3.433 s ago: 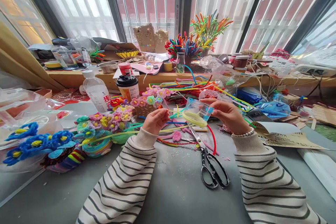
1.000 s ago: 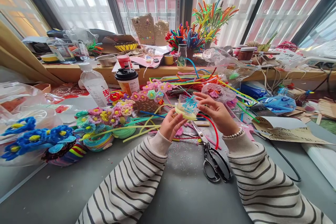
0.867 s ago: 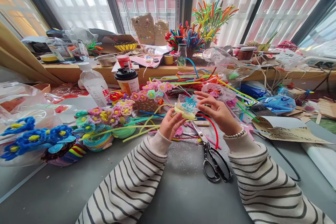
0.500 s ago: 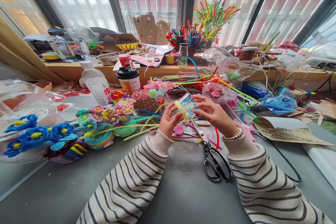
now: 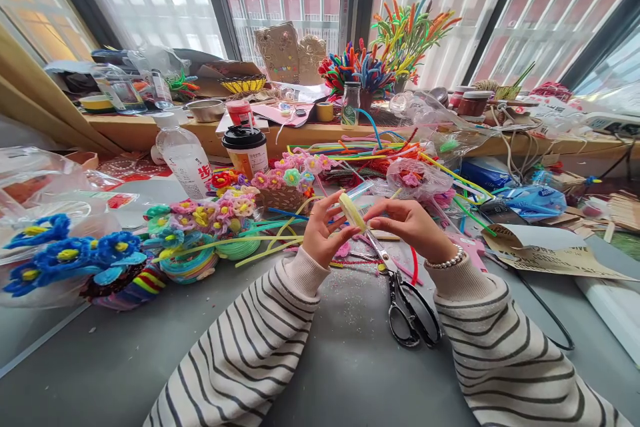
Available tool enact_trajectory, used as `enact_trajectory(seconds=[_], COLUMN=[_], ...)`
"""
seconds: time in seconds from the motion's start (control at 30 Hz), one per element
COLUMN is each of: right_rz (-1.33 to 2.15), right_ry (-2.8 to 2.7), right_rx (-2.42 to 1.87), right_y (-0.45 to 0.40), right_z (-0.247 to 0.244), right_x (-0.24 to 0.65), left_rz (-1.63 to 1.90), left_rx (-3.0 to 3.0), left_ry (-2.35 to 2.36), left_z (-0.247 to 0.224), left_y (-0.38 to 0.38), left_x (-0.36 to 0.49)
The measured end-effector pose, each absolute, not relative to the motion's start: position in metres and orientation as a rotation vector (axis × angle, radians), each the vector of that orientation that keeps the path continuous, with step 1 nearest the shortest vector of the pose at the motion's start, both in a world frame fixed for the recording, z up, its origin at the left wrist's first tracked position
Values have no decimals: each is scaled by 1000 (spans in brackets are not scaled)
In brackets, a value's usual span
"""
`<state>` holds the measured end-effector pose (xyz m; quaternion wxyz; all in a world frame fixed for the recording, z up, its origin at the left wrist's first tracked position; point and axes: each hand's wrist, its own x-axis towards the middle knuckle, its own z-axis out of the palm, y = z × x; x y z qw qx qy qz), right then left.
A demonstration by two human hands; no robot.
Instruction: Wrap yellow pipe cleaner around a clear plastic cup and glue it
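Note:
My left hand [image 5: 325,230] grips a clear plastic cup [image 5: 361,189], held tilted above the table, with thumb and fingers at its near end. A pale yellow pipe cleaner [image 5: 352,211] is wound around that end in a fuzzy band. My right hand [image 5: 413,227] pinches at the band's right side, its fingertips closed on the pipe cleaner; the exact grip is partly hidden. Black-handled scissors [image 5: 400,297] lie just below the hands, blades pointing away under them. A pink pipe-cleaner flower [image 5: 342,250] lies beneath the left hand.
Blue pipe-cleaner flowers [image 5: 67,255] and a basket of pink flowers [image 5: 285,197] stand to the left. Behind are a lidded paper cup [image 5: 245,147], a plastic bottle [image 5: 184,157] and loose pipe cleaners [image 5: 345,149]. Brown paper [image 5: 555,255] lies at right; small glittery bits dot the grey tabletop [image 5: 325,360].
The cup has turned so its yellow-banded end faces me more. My right hand has moved from the cup's printed side down to the band, its fingers drawing into a pinch.

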<state>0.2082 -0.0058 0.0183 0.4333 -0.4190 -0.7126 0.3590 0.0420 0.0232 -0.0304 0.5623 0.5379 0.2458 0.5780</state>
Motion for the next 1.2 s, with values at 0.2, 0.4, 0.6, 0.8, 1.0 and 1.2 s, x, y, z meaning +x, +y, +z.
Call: enact_trajectory(seconds=[0.2,0.4,0.6,0.8,1.0,1.2], right_rz=[873,834,586,261,168,280], right_ry=[-1729,-1748,-1782,-1793,-1669,-1678], right_rx=[-1051,-1074,-1015,-858,-1041,-1155], right_y=[-7,-9,-33,-69,-70,-65], right_z=[18,18,41,66,66,61], right_x=[205,199,191,188,191,188], left_rz=[1329,1325,1317,988,854,856], left_rx=[1335,1297,1148,1035,1064,985], left_ry=[528,602,405,204,144,166], left_z=[-34,-29,-20,-19,-19,-13], left_y=[23,18,21,29,27,22], left_x=[41,42,33,16,17,18])
